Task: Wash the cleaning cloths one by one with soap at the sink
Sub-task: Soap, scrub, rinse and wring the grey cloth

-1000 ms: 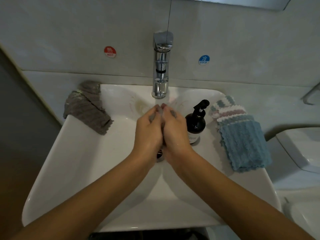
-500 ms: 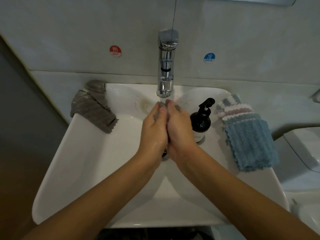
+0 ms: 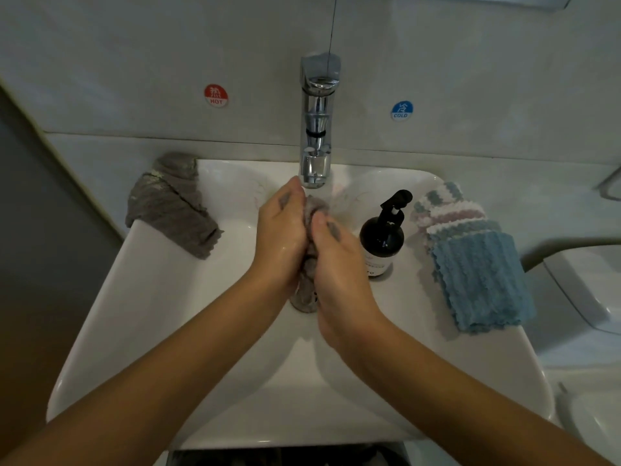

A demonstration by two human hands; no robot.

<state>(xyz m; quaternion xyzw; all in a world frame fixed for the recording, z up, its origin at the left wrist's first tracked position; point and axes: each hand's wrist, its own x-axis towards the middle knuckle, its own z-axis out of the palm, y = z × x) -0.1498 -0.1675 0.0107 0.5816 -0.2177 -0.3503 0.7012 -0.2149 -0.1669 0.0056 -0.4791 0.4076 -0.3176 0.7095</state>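
Hands, left (image 3: pixel 280 237) and right (image 3: pixel 339 260), squeeze grey cloth (image 3: pixel 311 210) between soap bottle (image 3: pixel 381 243) and grey rag (image 3: pixel 174 210).

Chrome tap (image 3: pixel 317 129), mirror-bright and smooth. The sink (image 3: pixel 174 314) is glossy white ceramic. Wet skin shines on the left hand (image 3: pixel 280 243) and right hand (image 3: pixel 339 264), a soft grey cloth (image 3: pixel 311 264) bunched between them, soaked and matt. Ribbed, fuzzy grey rag (image 3: pixel 174 210) on the rim. Blue cloth (image 3: pixel 484 280), plush and ribbed, on a striped one (image 3: pixel 443 206). Soap bottle (image 3: pixel 381 240) is glossy and dark, with a black plastic pump. Wall tiles (image 3: pixel 134 62) look matt.
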